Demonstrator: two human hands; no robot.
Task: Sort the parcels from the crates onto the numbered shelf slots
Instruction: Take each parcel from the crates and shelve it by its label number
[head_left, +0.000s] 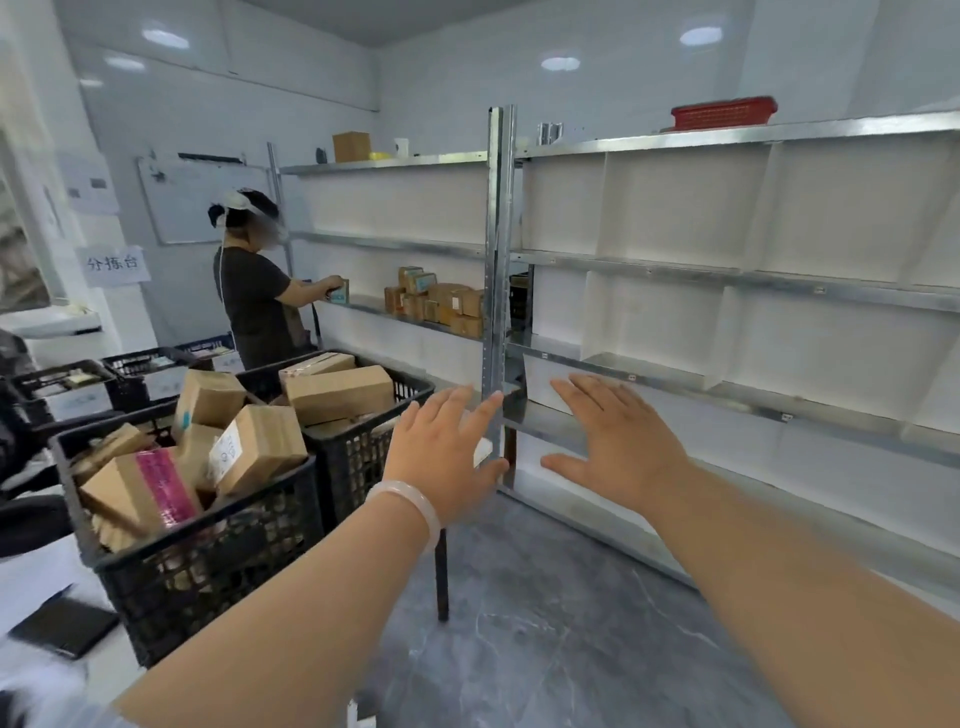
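Observation:
Both my hands are stretched out in front of me with fingers spread and nothing in them. My left hand (445, 451), with a pale bangle on the wrist, hovers beside the shelf's metal upright (497, 260). My right hand (615, 441) is raised before the low shelf slots (649, 374), which have white dividers. Two black crates stand at my left: the near crate (208, 566) and the far crate (374, 441), both heaped with brown cardboard parcels (260, 447). One parcel carries pink tape (161, 486).
Another person (254, 301) stands at the far shelf unit holding a small box. Several small parcels (441, 306) sit on that shelf. A red basket (722, 111) lies on the top shelf. More black crates (67, 384) stand far left. A dark flat object (65, 626) lies on the white table.

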